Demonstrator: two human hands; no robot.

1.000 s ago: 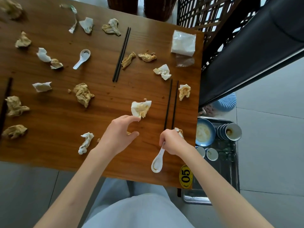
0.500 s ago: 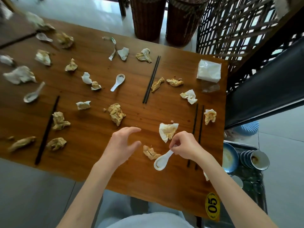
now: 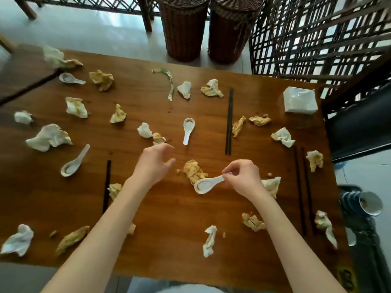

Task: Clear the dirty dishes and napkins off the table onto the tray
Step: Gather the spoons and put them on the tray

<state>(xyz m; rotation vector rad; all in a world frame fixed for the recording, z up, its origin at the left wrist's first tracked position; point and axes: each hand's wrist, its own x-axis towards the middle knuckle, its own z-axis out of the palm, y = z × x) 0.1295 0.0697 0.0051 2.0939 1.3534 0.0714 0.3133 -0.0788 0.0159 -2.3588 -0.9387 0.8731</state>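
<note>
My right hand (image 3: 243,178) pinches the handle of a white ceramic spoon (image 3: 206,185) just above the wooden table (image 3: 169,256), its bowl pointing left. Behind the spoon lies a stained crumpled napkin (image 3: 193,170). My left hand (image 3: 154,163) hovers empty with fingers loosely spread, a short way below another white spoon (image 3: 187,130). Two more spoons, one (image 3: 74,161) at the left and one (image 3: 70,78) at the far left, lie on the table. Several soiled napkins are scattered all over. The tray (image 3: 364,235) sits low at the right edge with stacked cups (image 3: 369,203).
Black chopsticks lie in pairs at the middle (image 3: 229,121) and the right (image 3: 303,191), with one stick at the left (image 3: 106,185). A packet of clean napkins (image 3: 299,100) sits at the far right corner. Wicker baskets (image 3: 184,28) and a lattice screen stand beyond the table.
My view swung left and up, showing more of the table. My right hand carried the spoon leftward over the table, and my left hand moved forward toward the middle spoon.
</note>
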